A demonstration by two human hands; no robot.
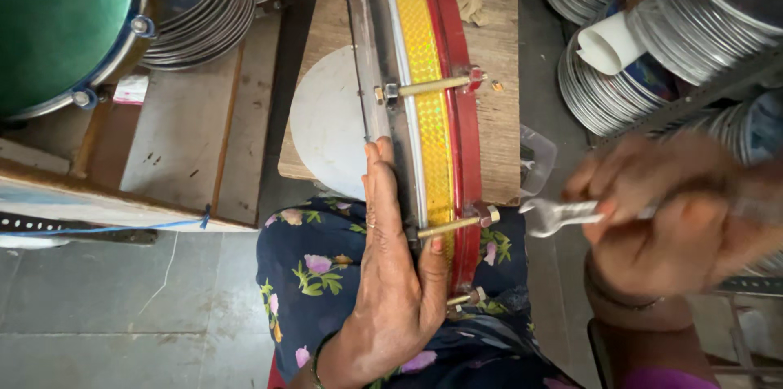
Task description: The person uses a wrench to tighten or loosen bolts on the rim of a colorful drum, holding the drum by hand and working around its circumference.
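Workshop floor of grey tile; stacks of metal rims [204, 22] far left and far right, a wooden table [497, 55] ahead. The drum frame [428, 103] stands on edge, resting on that table and your lap. Your left hand [395, 275] lies flat against its near side, thumb over the yellow band, steadying it. Your right hand [677, 218], blurred, is clenched on a spanner [563, 214] just beside a brass tension bolt [453, 226]. Judged rigid and fairly light; the foil band looks slippery, so hold by the steel hoop.

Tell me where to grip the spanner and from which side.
Grip the spanner by its shank, from the right, as the right hand does: its open jaw points left toward the drum's bolt, so that end must stay free.
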